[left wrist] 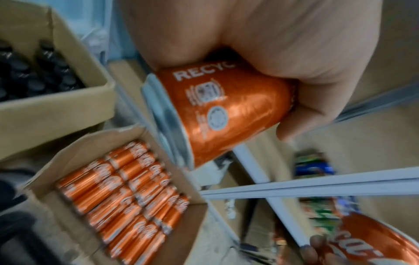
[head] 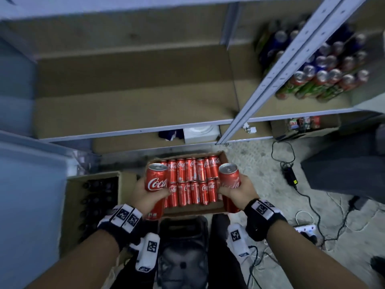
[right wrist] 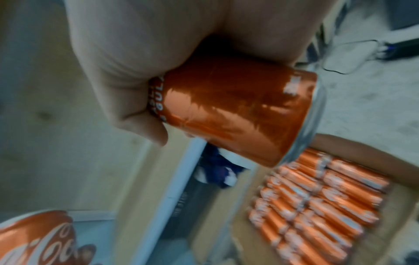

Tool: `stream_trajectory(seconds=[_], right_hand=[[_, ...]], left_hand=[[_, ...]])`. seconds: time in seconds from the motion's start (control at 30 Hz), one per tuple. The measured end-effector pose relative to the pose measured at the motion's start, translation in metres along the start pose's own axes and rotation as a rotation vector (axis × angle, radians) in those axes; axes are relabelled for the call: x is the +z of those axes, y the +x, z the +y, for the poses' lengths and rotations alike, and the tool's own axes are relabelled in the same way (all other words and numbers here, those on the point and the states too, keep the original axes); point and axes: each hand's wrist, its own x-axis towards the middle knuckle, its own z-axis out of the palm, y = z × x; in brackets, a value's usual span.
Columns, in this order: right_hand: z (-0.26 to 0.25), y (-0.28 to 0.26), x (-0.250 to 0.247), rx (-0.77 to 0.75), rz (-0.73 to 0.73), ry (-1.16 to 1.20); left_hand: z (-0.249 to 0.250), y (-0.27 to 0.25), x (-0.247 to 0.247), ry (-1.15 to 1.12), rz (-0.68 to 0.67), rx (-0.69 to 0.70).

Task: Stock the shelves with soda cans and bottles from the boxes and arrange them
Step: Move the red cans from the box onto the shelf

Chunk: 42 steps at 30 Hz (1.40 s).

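The left hand (head: 145, 197) was wrapped around one red cola can (head: 156, 180), and the right hand (head: 237, 192) gripped a second can (head: 229, 176), both held upright above the open cardboard box (head: 224, 157) on the floor. Inside the box the remaining cans (head: 192, 182) lay in two rows, about seven in the far row and roughly six in the near one. A neighbouring box (head: 70, 205) held dark bottles.

Floor (head: 260, 174) bears the can box (head: 224, 157), bottle box (head: 70, 184) and cables (head: 308, 197); shelf (head: 145, 105) bears cans (head: 325, 80)
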Motion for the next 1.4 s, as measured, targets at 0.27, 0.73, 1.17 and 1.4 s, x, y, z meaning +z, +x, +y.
stream_trajectory(seconds=[0.27,0.73,1.17,1.4], right_hand=[[-0.14,-0.123,-0.033,-0.216,-0.012,0.071],[-0.339,-0.205,-0.099,-0.695,-0.123,0.019],[-0.474,-0.195,-0.026,-0.847,-0.223,-0.012],[-0.534,-0.15,0.067,-0.691,-0.11,0.043]], left_hand=[[0.131,-0.141,-0.054,-0.054,0.009,0.242],[0.29,-0.238,-0.069,-0.216,0.29,0.625],[0.362,-0.228,-0.147,-0.201,0.407,0.738],[0.383,-0.17,-0.251,-0.226,0.462,0.717]])
